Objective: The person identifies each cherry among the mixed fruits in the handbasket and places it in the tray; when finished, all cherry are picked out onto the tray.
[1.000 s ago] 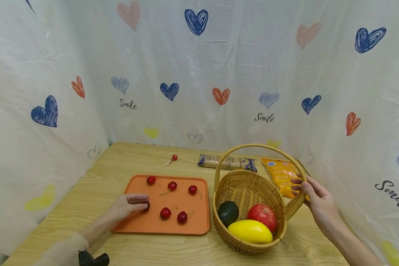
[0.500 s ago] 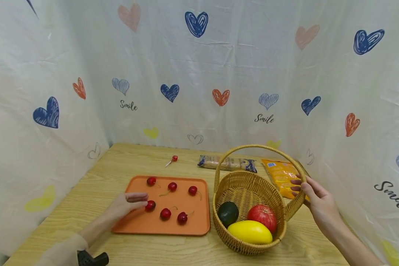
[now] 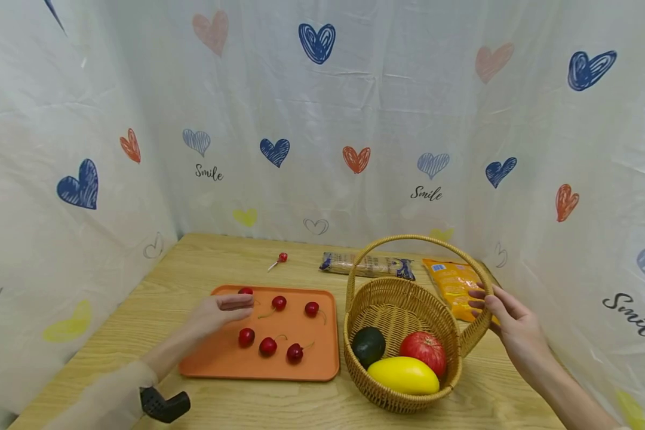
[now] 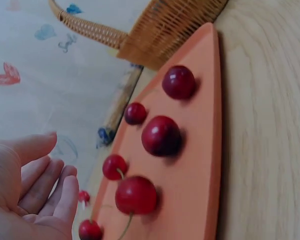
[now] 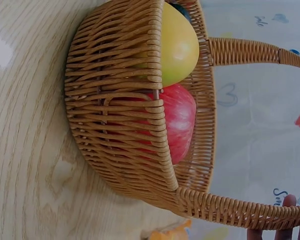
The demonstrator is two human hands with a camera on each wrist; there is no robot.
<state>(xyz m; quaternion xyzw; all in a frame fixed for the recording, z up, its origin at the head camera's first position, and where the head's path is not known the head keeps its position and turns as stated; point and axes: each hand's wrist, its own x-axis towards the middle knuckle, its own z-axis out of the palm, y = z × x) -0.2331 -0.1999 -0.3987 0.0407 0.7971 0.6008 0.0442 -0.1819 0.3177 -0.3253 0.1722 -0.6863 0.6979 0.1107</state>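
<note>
My left hand [image 3: 215, 313] hovers over the left part of the orange tray [image 3: 322, 358], fingers loosely extended, holding nothing. It partly covers a cherry [image 3: 245, 291] in the back row. Just in front of its fingertips lies another cherry [image 3: 246, 337]. Several red cherries sit on the tray in two rows, some with green stems showing; one cherry [image 4: 161, 136] looks large in the left wrist view. My right hand [image 3: 521, 328] grips the right side of the wicker basket's handle [image 3: 482, 319]. Inside the basket [image 3: 357, 382] are a dark green avocado-like fruit [image 3: 368, 346], a red apple-like fruit [image 3: 423, 352] and a yellow oval fruit [image 3: 403, 375].
Behind the tray lies a lollipop [image 3: 282, 257]. A long clear-and-blue packet [image 3: 362, 264] and an orange bag [image 3: 451, 283] lie behind the basket, near the back of the wooden table [image 3: 236, 406]. Heart-printed curtains [image 3: 322, 107] enclose the table on three sides.
My left hand has let go of the front-left cherry, now fully visible and slightly further right. The hand has shifted up and toward the back row. My right hand stays on the handle.
</note>
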